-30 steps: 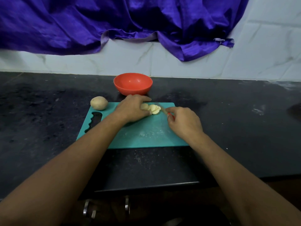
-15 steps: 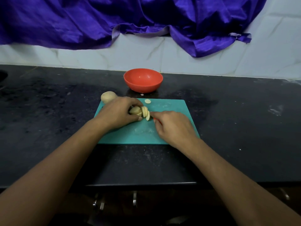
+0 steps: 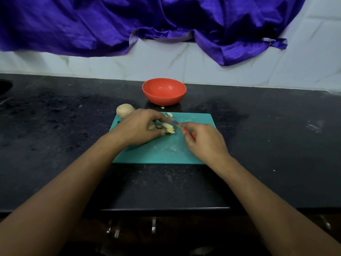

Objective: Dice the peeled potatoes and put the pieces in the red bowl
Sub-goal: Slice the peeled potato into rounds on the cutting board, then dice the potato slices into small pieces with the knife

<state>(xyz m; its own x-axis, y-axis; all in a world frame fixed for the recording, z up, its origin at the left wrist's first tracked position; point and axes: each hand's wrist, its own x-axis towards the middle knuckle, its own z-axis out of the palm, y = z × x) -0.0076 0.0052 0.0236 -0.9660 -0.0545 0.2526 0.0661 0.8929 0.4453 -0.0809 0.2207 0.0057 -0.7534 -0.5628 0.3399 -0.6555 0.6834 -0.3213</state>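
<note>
The left hand [image 3: 138, 129] curled round the potato slices [image 3: 168, 128]; the right hand [image 3: 204, 141] gripped the knife [image 3: 175, 124]. A whole potato [image 3: 125, 110] sat beside the board [image 3: 166, 152], the red bowl [image 3: 164, 91] behind.

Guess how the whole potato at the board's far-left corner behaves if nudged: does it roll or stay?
It would likely roll. The whole potato is rounded and egg-shaped, and lies loose at the corner of the cutting board. It is probably stiff and fairly heavy for its size, being solid. Its pale surface suggests it is peeled, so it may be slippery to grip and slide on the smooth black counter.
</note>
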